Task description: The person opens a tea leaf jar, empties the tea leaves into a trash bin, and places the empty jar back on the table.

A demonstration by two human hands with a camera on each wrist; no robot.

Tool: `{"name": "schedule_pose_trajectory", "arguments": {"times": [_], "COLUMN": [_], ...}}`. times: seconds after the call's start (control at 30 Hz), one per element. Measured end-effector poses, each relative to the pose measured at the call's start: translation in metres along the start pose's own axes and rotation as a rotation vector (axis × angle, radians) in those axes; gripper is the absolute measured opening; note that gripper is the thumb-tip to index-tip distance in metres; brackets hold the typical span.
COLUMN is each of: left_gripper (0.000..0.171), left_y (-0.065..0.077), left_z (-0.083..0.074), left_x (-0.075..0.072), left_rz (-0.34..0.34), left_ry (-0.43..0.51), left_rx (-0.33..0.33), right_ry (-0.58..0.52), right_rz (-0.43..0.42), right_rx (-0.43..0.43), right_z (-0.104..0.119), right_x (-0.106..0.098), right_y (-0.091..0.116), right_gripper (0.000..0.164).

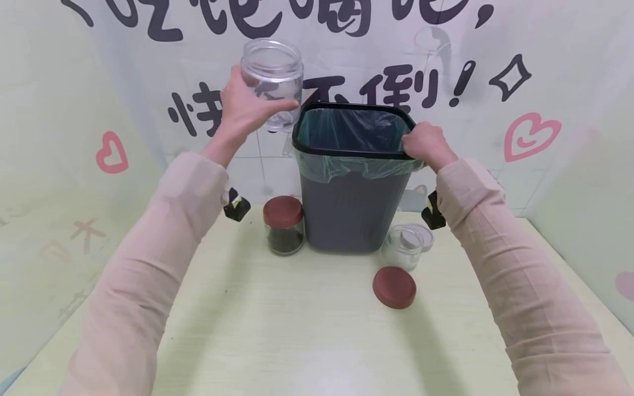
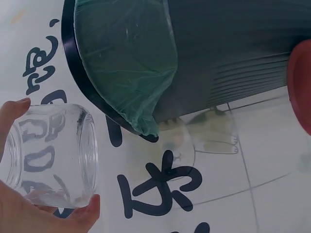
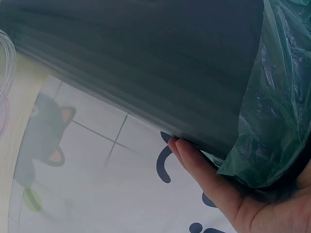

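My left hand (image 1: 247, 102) grips a clear, lidless jar (image 1: 279, 71), upright in the air left of the trash can's rim. Thumb and fingers wrap round the jar's wall in the left wrist view, and nothing shows inside it. At the right end of the dark grey trash can (image 1: 349, 212), my right hand (image 1: 427, 144) holds the black rim over the green bag liner (image 1: 322, 168). The right wrist view shows those fingers (image 3: 204, 170) against the can's outer side, below the rim.
Left of the can stands a jar of dark contents (image 1: 284, 237) with a red lid (image 1: 282, 210). To its right are a small glass jar (image 1: 400, 250), a pale lid (image 1: 425, 236) and a loose red lid (image 1: 394, 287). A printed wall (image 1: 495, 132) rises behind the table (image 1: 297, 324).
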State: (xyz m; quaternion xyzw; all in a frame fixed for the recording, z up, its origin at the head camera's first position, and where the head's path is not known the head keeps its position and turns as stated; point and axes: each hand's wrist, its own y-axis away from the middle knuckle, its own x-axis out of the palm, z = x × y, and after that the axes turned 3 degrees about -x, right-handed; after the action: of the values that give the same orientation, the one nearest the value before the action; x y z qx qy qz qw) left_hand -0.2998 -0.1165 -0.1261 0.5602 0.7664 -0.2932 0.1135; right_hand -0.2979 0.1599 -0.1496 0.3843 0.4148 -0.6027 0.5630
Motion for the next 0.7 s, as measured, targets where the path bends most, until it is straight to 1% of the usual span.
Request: {"name": "schedule_pose_trajectory", "arguments": {"times": [0.13,0.27,0.37,0.5,0.7], "left_gripper": [0.097,0.099,0.100,0.099,0.094], "left_y": [0.007,0.016,0.026,0.042,0.069], "left_z": [0.014,0.031,0.043,0.059,0.086], "left_x": [-0.008,-0.014,-0.016,-0.018,-0.014], "left_rz": [-0.014,-0.026,-0.011,0.027,0.085], "left_ry": [0.056,0.096,0.122,0.153,0.179], "left_rx": [-0.052,-0.040,-0.024,-0.015,0.021], "right_ry": [-0.007,-0.004,-0.008,-0.023,-0.009], "right_rz": [-0.011,-0.020,-0.032,-0.035,-0.031], "right_rx": [0.001,-0.011,-0.010,-0.003,-0.023], "right_z": [0.000,0.000,-0.001,-0.002,-0.001], "right_x": [0.000,0.000,0.001,0.001,0.001], "right_y": [0.000,0.001,0.002,0.002,0.002], "right_gripper": [0.027,0.031,0.033,0.032,0.033]}}
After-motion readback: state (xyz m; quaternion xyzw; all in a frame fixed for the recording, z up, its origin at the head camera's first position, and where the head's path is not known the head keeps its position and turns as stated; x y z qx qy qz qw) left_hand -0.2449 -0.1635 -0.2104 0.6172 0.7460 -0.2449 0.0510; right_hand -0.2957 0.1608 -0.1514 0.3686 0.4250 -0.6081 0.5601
